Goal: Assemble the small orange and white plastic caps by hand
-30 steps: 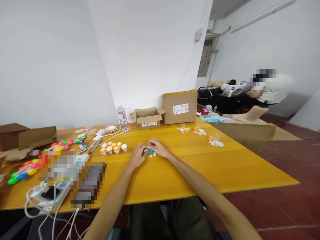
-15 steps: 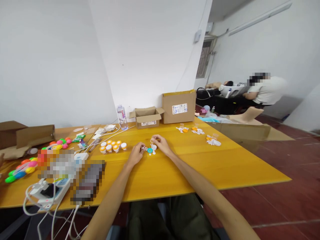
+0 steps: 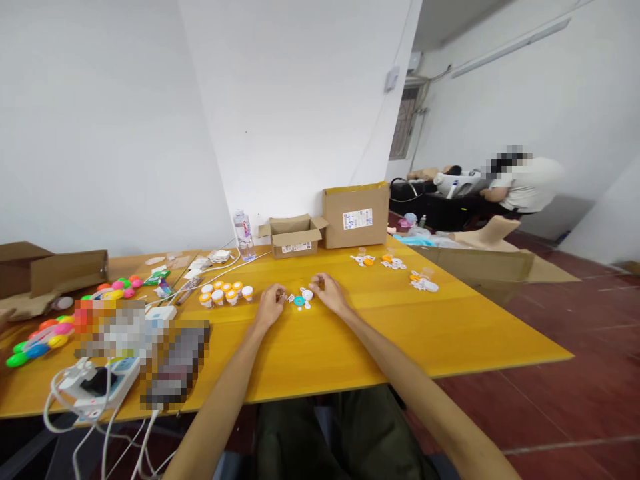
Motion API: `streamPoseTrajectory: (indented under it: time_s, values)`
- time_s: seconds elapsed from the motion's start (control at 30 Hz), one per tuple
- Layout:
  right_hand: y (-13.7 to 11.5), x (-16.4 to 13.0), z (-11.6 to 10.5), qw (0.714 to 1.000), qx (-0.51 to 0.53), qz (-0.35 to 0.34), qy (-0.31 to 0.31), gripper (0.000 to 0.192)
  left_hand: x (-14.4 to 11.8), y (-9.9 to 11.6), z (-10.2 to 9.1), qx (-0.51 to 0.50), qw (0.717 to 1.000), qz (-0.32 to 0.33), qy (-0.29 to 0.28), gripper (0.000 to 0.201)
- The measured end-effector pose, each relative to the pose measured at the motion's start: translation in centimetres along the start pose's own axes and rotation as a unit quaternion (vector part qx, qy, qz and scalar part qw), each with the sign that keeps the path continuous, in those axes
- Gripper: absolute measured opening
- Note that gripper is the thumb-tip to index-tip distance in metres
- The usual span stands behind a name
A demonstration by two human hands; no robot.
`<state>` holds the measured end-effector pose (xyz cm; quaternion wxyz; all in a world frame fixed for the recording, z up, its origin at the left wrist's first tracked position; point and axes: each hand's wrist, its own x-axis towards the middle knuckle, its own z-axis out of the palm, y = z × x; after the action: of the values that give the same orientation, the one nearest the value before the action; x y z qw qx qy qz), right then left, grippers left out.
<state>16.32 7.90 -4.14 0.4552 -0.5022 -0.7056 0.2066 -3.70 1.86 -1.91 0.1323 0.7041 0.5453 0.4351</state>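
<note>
Small plastic parts lie on the table between my hands: a teal disc (image 3: 299, 301), a round white piece (image 3: 307, 295) and several little white bits around them. My left hand (image 3: 271, 305) is to the left of these, its fingers curled and pinched at a small white plastic part (image 3: 284, 295); the part's exact shape is too small to tell. Over on the right, my right hand (image 3: 330, 293) rests beside the round white piece, thumb and fingers bent but apart, with nothing visible between them.
Small jars with orange and white lids (image 3: 218, 296) stand left of my hands. Three clusters of orange and white parts (image 3: 393, 263) lie to the right. Cardboard boxes (image 3: 356, 217), a water bottle (image 3: 244, 237), a power strip (image 3: 133, 363) and a phone (image 3: 177, 363) are around. A person (image 3: 530, 183) sits far right.
My right hand has drawn slightly right, away from the white parts, and its fingers have parted. My left hand has shifted a little left from the teal disc.
</note>
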Motion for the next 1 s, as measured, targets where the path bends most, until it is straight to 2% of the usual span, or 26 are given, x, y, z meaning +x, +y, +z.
streamPoseTrajectory:
  time_s: [0.13,0.27,0.47,0.7,1.0]
  values:
    - [0.9,-0.9,-0.1,0.999,-0.017,0.007,0.027,0.020,-0.1,0.0,-0.1,0.024,0.999,0.029,0.008,0.017]
    - [1.2,-2.3,-0.9,0.999,-0.033,-0.007,0.006,0.014,-0.3,0.6,-0.2,0.046,0.997,0.059,-0.032,0.021]
    - [-0.9,-3.7,-1.8,0.993,-0.039,-0.105,-0.036,0.015,-0.8,1.4,-0.2,0.088,0.986,0.107,-0.097,0.023]
    - [-3.2,-4.6,-2.4,0.978,-0.064,-0.181,-0.085,0.013,-0.7,1.0,-0.1,0.108,0.985,0.095,-0.096,0.020]
    - [-4.1,-5.0,-2.7,0.968,-0.092,-0.193,-0.132,0.012,-0.7,1.7,-0.4,0.094,0.981,0.127,-0.115,0.014]
